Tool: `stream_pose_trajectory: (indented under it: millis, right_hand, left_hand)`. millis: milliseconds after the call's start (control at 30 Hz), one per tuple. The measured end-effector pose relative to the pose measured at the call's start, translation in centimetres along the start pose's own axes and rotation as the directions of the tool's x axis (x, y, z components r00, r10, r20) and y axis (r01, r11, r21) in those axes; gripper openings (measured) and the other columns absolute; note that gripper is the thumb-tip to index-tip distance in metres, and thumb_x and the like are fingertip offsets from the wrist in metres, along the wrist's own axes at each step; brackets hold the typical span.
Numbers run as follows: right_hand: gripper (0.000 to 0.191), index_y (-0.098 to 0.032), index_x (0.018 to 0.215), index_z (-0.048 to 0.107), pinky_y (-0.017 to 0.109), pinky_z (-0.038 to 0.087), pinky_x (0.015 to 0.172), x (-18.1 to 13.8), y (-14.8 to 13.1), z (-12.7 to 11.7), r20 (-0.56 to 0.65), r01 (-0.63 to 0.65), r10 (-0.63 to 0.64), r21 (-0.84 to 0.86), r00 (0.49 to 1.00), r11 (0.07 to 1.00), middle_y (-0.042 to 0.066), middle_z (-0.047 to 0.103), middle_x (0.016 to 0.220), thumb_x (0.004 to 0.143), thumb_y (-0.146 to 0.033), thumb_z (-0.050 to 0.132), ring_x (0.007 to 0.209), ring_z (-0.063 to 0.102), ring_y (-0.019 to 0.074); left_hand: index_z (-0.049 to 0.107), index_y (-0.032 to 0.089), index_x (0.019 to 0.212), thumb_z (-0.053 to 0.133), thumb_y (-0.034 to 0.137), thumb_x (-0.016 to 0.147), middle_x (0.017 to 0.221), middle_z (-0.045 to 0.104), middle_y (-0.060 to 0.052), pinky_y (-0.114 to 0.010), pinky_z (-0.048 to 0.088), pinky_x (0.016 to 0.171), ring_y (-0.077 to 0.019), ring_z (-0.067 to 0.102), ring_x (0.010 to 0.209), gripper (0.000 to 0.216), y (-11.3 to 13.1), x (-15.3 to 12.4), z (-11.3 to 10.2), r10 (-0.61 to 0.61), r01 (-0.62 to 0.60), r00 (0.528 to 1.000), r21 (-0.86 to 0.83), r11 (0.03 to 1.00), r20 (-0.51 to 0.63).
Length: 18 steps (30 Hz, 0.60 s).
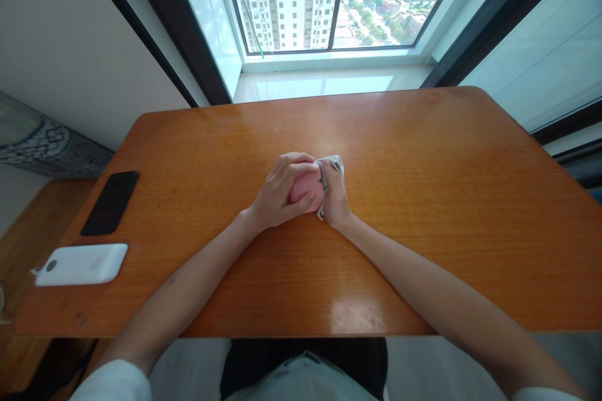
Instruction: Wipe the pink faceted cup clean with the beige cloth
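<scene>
Both hands meet at the middle of the orange wooden table (423, 200). My left hand (277, 191) is wrapped round a small pink rounded object (306, 191), fingers curled over its top and thumb under its near side. My right hand (335, 197) is closed on a light grey cloth (332, 165), which is pressed against the pink object's right side. A corner of the cloth sticks out above the fingers. Most of the pink object is hidden by the hands.
A black phone (111, 202) lies face up near the table's left edge. Just in front of it lies a white power bank (82, 264). A window sill and large window (324, 0) lie beyond the far edge. A patterned cushion (42, 144) sits at the left.
</scene>
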State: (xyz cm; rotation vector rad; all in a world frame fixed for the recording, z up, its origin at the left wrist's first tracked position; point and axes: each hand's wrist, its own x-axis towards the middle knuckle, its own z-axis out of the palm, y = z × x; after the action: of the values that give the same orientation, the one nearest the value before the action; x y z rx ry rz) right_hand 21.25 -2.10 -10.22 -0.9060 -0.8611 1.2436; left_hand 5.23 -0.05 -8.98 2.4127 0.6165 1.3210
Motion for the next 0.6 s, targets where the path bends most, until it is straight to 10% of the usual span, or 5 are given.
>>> stream_pose_trajectory:
  millis: [200,333,600]
  right_hand:
    - [0.053,-0.027,0.089,0.054,0.033,0.050,0.076,-0.3,-0.1,0.2,0.038,-0.073,0.072,0.040,0.997,0.997,-0.002,0.053,0.085,0.093,-0.078,0.067,0.078,0.052,0.0163]
    - [0.058,-0.026,0.084,0.055,0.030,0.042,0.062,-0.9,-0.5,0.5,0.069,-0.082,0.083,-0.010,0.994,0.997,-0.003,0.051,0.076,0.091,-0.082,0.070,0.068,0.046,0.0144]
    - [0.054,-0.025,0.085,0.060,0.030,0.044,0.065,-1.4,-0.2,0.1,0.160,-0.020,0.032,-0.073,0.987,0.997,-0.003,0.050,0.077,0.095,-0.077,0.070,0.071,0.048,0.0145]
  left_hand:
    - [0.065,0.025,0.133,0.068,0.048,0.106,0.134,0.069,-0.010,-0.044,0.052,0.112,-0.0260,0.066,0.125,0.035,0.9,0.5,0.2,-0.281,0.271,0.960,-0.236,0.933,-0.007]
    - [0.068,0.023,0.122,0.054,0.058,0.110,0.112,0.072,-0.004,-0.031,0.051,0.084,-0.0171,0.065,0.093,0.039,1.4,0.9,0.1,-0.598,0.566,0.797,-0.455,0.687,0.088]
    - [0.070,0.019,0.088,0.054,0.059,0.100,0.084,0.069,-0.003,-0.033,0.050,0.076,-0.0187,0.059,0.079,0.045,1.0,2.3,-0.7,-0.750,0.749,0.610,-0.498,0.438,0.257]
